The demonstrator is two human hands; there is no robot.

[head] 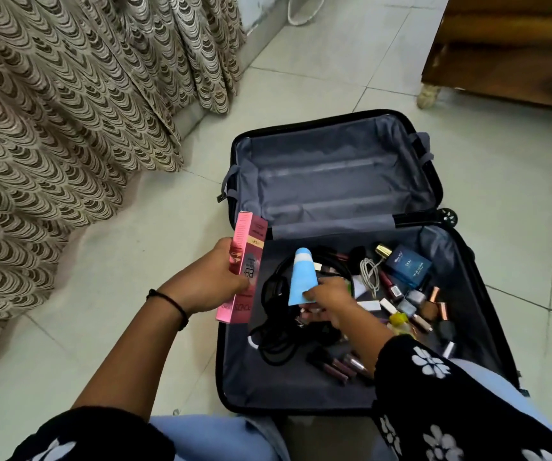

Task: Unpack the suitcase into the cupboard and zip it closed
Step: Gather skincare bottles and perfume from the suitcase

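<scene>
**Both hands busy over the open suitcase**

Nearest the camera, two black sleeves with white flowers framed the view, above pale blue cloth at the knees. The left hand (208, 281), a black band at its wrist, gripped a pink Pond's BB cream carton (244, 267), fingers curled round its long side. It held the carton upright over the suitcase's left edge. The right hand (329, 302) pinched the flat crimped end of a light blue tube (303, 277), cap pointing away; the fingers beneath were partly hidden, so whether they held anything more could not be told.

The black suitcase (301, 387) lay wide open on the tiled floor (128, 227). Its near half carried a black coiled cable (278, 344), dark lip glosses (338, 364), nail polish bottles (414, 297), a white cable (369, 271) and a blue perfume box (407, 266). The far half showed only grey lining.

Beyond, a scalloped beige curtain (68, 111) hung at left. A wooden cabinet (507, 54) stood at the far right.
</scene>
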